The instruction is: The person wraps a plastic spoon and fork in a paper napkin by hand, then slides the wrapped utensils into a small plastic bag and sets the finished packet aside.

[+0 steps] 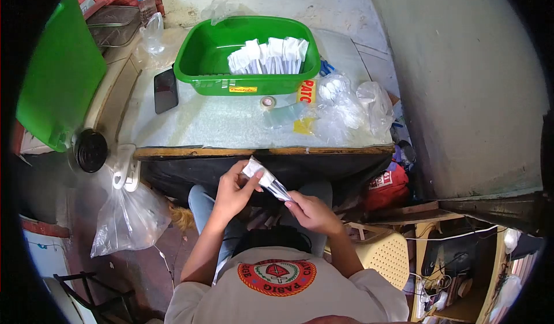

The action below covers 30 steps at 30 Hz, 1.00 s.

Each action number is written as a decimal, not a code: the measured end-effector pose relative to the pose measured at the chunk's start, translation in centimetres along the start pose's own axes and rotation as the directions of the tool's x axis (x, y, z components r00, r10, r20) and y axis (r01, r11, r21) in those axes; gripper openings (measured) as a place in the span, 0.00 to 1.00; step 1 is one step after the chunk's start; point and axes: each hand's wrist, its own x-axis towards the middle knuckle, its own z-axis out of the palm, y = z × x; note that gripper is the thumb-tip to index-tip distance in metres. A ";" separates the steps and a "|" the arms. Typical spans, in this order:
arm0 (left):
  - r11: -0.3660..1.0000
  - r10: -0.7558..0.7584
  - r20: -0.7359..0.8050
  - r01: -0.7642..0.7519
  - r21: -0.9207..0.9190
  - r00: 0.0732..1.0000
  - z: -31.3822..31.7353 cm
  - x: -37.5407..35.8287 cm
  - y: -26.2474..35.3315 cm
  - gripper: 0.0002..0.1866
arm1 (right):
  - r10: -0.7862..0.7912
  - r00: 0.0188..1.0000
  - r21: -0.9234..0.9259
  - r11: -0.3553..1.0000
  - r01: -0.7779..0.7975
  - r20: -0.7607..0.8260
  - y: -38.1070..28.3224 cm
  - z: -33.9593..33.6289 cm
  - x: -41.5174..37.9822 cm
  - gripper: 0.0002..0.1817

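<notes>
A slim packet point(268, 179) in shiny clear wrap is held between my two hands, above my lap and just before the table's front edge. Its upper end is white, and thin greyish strips show in the lower end; I cannot make out what they are. My left hand point(233, 190) pinches the white end, thumb on top. The lower end is gripped by my right hand point(313, 213). Several similar white-topped packets point(271, 55) stand in a row inside the green basin point(199, 84) on the table.
A phone point(165, 92), a small tape roll point(267, 102) and crumpled clear plastic bags point(340, 107) lie on the table point(202, 130). A clear bag point(130, 217) hangs from a white clip at the left. A yellow plastic stool point(384, 260) is at my right.
</notes>
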 end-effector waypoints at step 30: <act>0.943 -0.134 -0.224 0.054 -0.329 0.965 1.5 -1.0 -2.1 0.09 | 0.432 0.852 0.875 0.480 0.060 -0.295 2.5 4.9 1.2 0.15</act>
